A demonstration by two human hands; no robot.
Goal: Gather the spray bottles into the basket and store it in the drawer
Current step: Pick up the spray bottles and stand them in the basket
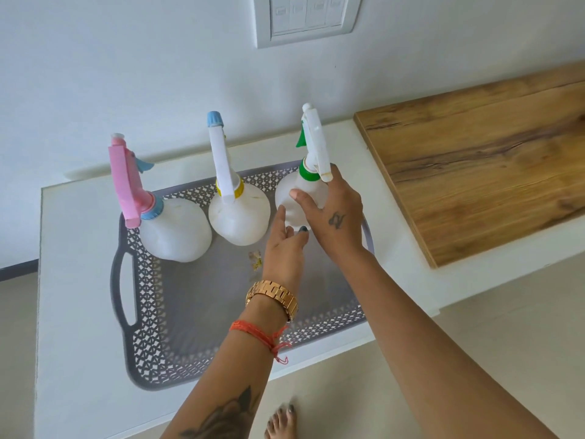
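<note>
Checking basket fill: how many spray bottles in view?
3, all standing in the grey basket: pink-headed bottle at left, blue-tipped bottle in the middle, green-collared bottle at right between both hands. None seems hidden.

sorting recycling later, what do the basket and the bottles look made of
Basket: looks like grey moulded plastic, matte, with a pierced lattice wall and cut-out handle. Bottles: seemingly translucent white plastic, dull sheen, topped with coloured plastic sprayer heads.

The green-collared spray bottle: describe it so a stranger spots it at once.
Find the grey lattice basket on the white counter. Three white bottles stand inside it; take the rightmost one, the green-collared spray bottle, the only one both hands touch.
</note>
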